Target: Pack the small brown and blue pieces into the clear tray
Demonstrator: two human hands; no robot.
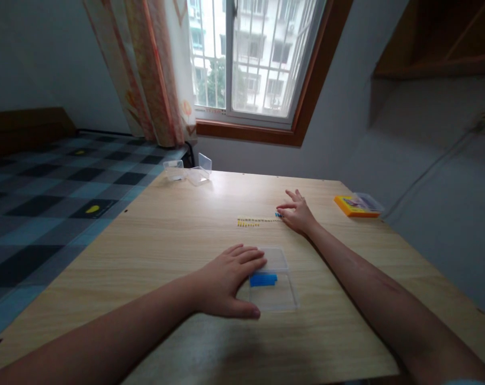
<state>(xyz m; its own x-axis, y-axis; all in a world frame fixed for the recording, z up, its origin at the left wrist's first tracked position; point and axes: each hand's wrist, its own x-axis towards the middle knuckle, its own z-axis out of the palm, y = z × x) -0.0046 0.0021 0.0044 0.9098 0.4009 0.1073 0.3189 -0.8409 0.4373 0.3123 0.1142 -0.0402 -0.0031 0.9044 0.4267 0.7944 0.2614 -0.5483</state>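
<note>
Head view: a pale wooden table (pixel 146 256), its left edge running beside a checked bed (pixel 66 198) and its far edge lying below the window (pixel 258 59). The left hand (pixel 228 280), palm down and fingers spread, is released; it lies over the left side of an unfolded transparent case (pixel 276 297), nearer the near edge than the far one. Blue strips (pixel 263 279) lie in the case's nearer half, just right of the hand. The right hand (pixel 298 214) reaches beyond the case towards the far edge, its thumb and index fingertip brought together at small blue pieces (pixel 278 214); at this scale one cannot tell whether they are grasped or merely touched. These pieces stand at the right end of a long pale row (pixel 256 220), with a shorter row of yellow pieces (pixel 248 225) just on its near side. A wide band of wood separates both rows from the left edge, and a narrower one separates the right hand from the far edge. Two transparent boxes (pixel 199 176) occupy the far left corner. A yellow-orange box (pixel 352 207) rests by the right edge, near the far right corner.
</note>
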